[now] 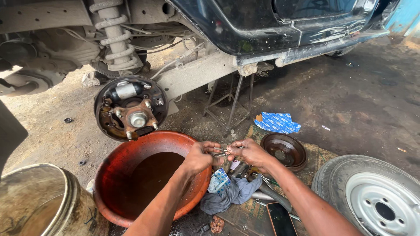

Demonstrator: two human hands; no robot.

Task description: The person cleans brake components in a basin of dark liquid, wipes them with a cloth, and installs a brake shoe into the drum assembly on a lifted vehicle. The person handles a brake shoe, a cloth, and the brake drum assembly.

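Holding a small metal brake part (221,151) between them at the centre of the frame, the left hand (199,157) and the right hand (250,153) meet just past the rim of the orange basin (109,175); both sets of fingers are pinched shut on the piece, which looks like a spring or clip, though it is too small to tell for sure; judging by this, the step in hand is fitting or freeing small brake hardware by fingertip; the open brake backing plate (130,107) with its hub sits in the upper left of the frame, well apart from the hands; a brake drum (284,150) lies just beside the right hand, a grey rag (229,196) below it, a wheel (372,196) at lower right; the next move seems to call for a firm two-handed pinch and steady twist, kept over the mat so nothing drops into the dark liquid
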